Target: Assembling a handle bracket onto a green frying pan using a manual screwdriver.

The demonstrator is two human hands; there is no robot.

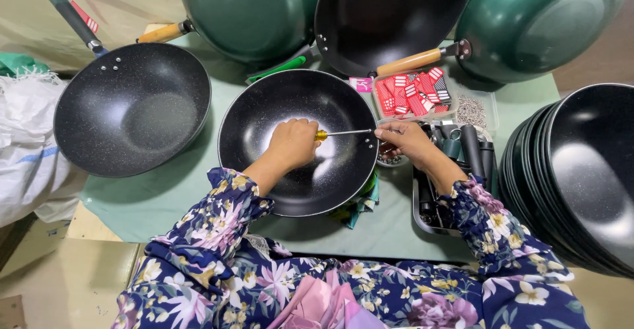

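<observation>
A black speckled wok [298, 143] lies in front of me on the pale green table cover [165, 197]. My left hand [292, 143] is inside the wok, closed around the yellow handle of a screwdriver [338, 133]. The screwdriver's shaft points right, toward the wok's right rim. My right hand [406, 141] is at that rim, fingers pinched at the screwdriver's tip. What the fingers pinch is too small to tell.
A second black wok with a blue handle [132, 108] sits left. Green woks [251, 12] [538, 22] and a black wok [389, 18] stand behind. A box of red-and-white tags [415, 93], a tray of dark handles [462, 164] and stacked black pans [581, 170] are right.
</observation>
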